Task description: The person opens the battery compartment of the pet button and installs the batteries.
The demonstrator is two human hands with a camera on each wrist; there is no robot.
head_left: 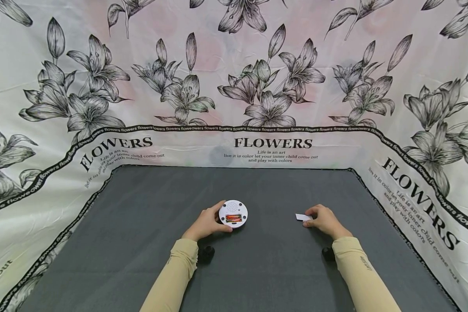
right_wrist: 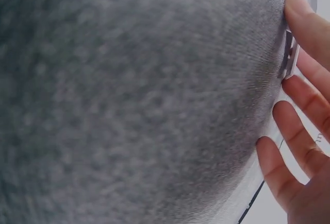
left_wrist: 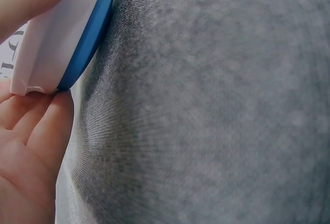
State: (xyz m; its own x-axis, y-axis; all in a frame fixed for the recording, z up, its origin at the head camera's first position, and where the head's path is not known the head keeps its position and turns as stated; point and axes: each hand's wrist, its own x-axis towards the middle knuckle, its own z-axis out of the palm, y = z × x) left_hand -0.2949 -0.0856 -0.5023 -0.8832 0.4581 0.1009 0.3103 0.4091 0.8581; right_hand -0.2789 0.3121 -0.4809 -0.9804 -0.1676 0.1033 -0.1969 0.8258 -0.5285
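A round white device (head_left: 232, 207) lies face down on the grey cloth, its underside showing small dark feet and a speaker grille of tiny holes. Orange-and-black batteries (head_left: 234, 218) sit in its uncovered battery compartment. My left hand (head_left: 206, 223) grips the device by its left side, thumb at the near edge and fingers at the far one. In the left wrist view a blue band (left_wrist: 92, 38) runs round the device beside the cloth. To the right, my right hand (head_left: 326, 222) pinches a small white battery cover (head_left: 301, 217) between thumb and fingers, close over the cloth.
A grey cloth (head_left: 265, 268) covers the table, bordered by a white floral cloth (head_left: 273, 147) with black lettering. Black wrist cameras (head_left: 206, 255) sit beneath both sleeves. Bare grey cloth lies between the two hands.
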